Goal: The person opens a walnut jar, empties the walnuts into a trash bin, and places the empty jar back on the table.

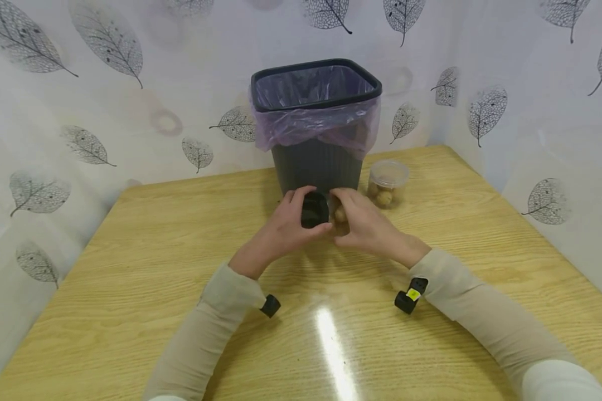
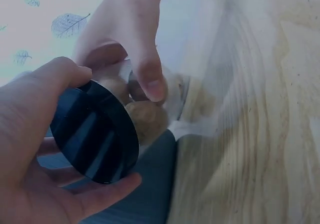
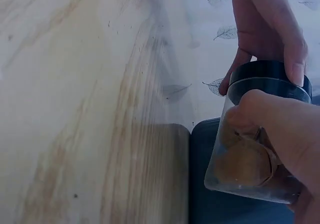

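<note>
- Nearest my head camera, two beige fabric sleeves (image 1: pixel 193 348) reach forward over the yellowish wood-grain table (image 1: pixel 155 262), a small black wrist device (image 1: pixel 407 301) with a yellow sticker at the right cuff.
- I see the left hand (image 1: pixel 291 223) curled round a round, glossy black lid (image 2: pixel 95 132), thumb and fingers gripping its rim.
- I see the right hand (image 1: pixel 367 223) gripping a clear plastic jar (image 3: pixel 227 151) by its wall, with round brown pieces (image 3: pixel 242 164) inside.
- That jar is tilted between both hands, the lid over its mouth; I can't tell whether it touches the table.
- Just behind the hands I have a dark, ribbed waste bin (image 1: pixel 316 164) with a translucent purple liner (image 1: pixel 306 131) folded over its rim.
- Beside the bin, right of the hands, a second clear round jar (image 1: pixel 388 175) stands upright, also holding brown pieces.
</note>
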Demonstrator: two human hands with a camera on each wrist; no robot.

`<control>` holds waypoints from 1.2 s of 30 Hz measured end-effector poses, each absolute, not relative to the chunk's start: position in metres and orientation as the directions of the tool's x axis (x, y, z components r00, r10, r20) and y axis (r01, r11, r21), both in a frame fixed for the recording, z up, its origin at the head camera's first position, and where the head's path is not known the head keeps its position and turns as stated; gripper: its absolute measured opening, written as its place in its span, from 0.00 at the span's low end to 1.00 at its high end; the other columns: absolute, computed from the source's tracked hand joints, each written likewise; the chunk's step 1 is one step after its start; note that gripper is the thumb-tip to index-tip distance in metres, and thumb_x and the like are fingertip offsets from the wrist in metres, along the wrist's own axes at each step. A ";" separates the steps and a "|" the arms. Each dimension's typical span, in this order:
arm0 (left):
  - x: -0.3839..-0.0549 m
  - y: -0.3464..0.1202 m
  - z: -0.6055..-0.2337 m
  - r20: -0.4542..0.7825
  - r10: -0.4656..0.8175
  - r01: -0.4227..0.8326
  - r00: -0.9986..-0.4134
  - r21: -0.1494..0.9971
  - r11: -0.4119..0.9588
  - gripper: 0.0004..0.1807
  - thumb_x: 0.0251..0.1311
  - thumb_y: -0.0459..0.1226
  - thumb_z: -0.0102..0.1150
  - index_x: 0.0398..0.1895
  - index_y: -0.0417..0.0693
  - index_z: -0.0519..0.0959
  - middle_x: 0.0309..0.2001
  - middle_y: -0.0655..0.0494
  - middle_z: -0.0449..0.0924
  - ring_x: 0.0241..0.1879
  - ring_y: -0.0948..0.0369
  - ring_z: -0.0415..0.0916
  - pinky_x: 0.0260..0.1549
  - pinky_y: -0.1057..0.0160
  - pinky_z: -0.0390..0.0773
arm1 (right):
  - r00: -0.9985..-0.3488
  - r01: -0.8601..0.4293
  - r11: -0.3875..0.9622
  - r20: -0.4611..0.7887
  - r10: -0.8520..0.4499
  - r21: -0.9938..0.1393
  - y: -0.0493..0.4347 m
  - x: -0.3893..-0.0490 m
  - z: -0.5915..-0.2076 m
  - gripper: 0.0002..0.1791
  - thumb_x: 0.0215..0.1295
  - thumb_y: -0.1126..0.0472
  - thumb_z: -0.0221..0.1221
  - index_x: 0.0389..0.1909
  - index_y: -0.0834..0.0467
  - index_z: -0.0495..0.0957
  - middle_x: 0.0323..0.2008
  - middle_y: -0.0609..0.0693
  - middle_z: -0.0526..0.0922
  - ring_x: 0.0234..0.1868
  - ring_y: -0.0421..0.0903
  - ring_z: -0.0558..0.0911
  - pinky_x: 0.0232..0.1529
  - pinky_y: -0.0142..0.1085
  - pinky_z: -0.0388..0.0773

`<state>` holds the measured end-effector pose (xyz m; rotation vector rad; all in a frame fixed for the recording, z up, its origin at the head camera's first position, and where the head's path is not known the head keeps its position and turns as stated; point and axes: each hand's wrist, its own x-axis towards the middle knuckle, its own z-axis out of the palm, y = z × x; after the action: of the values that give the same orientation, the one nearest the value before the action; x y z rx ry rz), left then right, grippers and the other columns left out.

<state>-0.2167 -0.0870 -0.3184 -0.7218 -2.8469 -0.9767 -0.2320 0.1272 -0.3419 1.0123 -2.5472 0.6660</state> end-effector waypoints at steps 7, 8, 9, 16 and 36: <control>-0.216 -0.085 -0.322 0.313 0.348 0.467 -0.884 0.648 0.602 0.44 0.54 0.49 0.72 0.70 0.45 0.62 0.63 0.43 0.69 0.56 0.49 0.74 0.51 0.52 0.81 | -0.594 -0.722 0.692 0.534 -0.602 -0.024 0.124 -0.231 -0.331 0.50 0.40 0.57 0.72 0.66 0.72 0.64 0.63 0.67 0.72 0.66 0.62 0.70 0.72 0.55 0.62; -0.216 -0.084 -0.323 0.332 0.333 0.470 -0.882 0.658 0.588 0.43 0.54 0.48 0.73 0.69 0.44 0.63 0.62 0.43 0.70 0.54 0.50 0.75 0.47 0.54 0.83 | -0.591 -0.712 0.703 0.534 -0.605 0.010 0.124 -0.230 -0.329 0.51 0.40 0.57 0.72 0.67 0.72 0.63 0.64 0.67 0.71 0.67 0.62 0.69 0.73 0.56 0.61; -0.216 -0.083 -0.324 0.341 0.321 0.467 -0.884 0.675 0.571 0.43 0.53 0.47 0.73 0.69 0.45 0.63 0.61 0.43 0.71 0.52 0.51 0.76 0.44 0.55 0.84 | -0.589 -0.702 0.711 0.534 -0.607 0.034 0.123 -0.229 -0.328 0.51 0.41 0.56 0.72 0.68 0.72 0.63 0.65 0.67 0.71 0.68 0.63 0.68 0.74 0.56 0.59; -0.212 -0.076 -0.327 0.267 0.262 0.361 -0.927 0.824 0.436 0.40 0.57 0.48 0.70 0.70 0.50 0.63 0.60 0.50 0.75 0.54 0.53 0.76 0.52 0.50 0.82 | -0.514 -0.650 0.727 0.576 -0.635 0.221 0.120 -0.227 -0.324 0.55 0.41 0.42 0.76 0.66 0.66 0.66 0.62 0.64 0.73 0.66 0.62 0.70 0.71 0.59 0.62; -0.214 -0.072 -0.338 0.268 0.329 0.365 -0.906 0.887 0.283 0.41 0.59 0.45 0.69 0.74 0.60 0.59 0.65 0.53 0.70 0.60 0.47 0.73 0.46 0.55 0.83 | -0.551 -0.663 0.728 0.544 -0.632 0.175 0.119 -0.222 -0.314 0.49 0.40 0.41 0.75 0.60 0.66 0.70 0.51 0.62 0.80 0.52 0.60 0.79 0.54 0.52 0.75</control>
<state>-0.2136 -0.0725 -0.3384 -0.6739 -2.4901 -1.7358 -0.2224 0.1195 -0.3140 0.9773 -2.3383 0.0680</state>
